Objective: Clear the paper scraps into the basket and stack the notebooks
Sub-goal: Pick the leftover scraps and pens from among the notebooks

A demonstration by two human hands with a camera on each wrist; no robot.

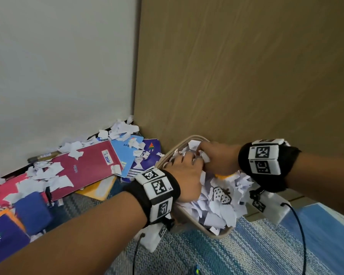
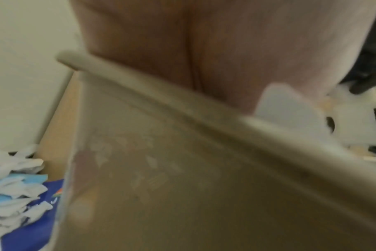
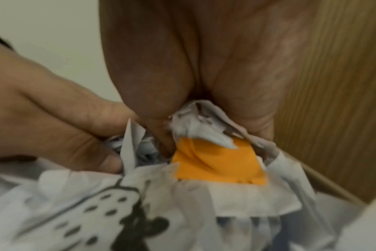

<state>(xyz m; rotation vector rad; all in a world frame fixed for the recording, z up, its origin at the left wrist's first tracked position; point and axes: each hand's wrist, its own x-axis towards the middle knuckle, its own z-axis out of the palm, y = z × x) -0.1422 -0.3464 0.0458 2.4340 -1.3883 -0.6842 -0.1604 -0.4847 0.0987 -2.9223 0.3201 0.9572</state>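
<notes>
A beige basket [image 1: 220, 235] stands against the wooden panel, heaped with white paper scraps [image 1: 216, 207]. Both hands are pressed together over its far end. My left hand [image 1: 194, 162] has its fingers curled round a bunch of scraps; the right wrist view shows this left hand [image 3: 79, 129] gripping paper. My right hand [image 1: 205, 155] pinches crumpled scraps [image 3: 200, 122] between thumb and fingers, just above an orange piece [image 3: 217, 163]. The left wrist view is blurred: palm, basket wall [image 2: 182, 169] and one scrap [image 2: 285, 105]. Notebooks lie scattered on the left, a red one [image 1: 87, 169] uppermost.
More scraps [image 1: 119, 130] litter the corner and the notebooks: a light blue one [image 1: 125, 147], a purple one [image 1: 151, 155], an orange one [image 1: 99, 190] and a spiral-bound purple one [image 1: 2, 237]. The white wall is at the left, a wooden panel [image 1: 246, 66] behind, striped blue carpet [image 1: 236, 255] in front.
</notes>
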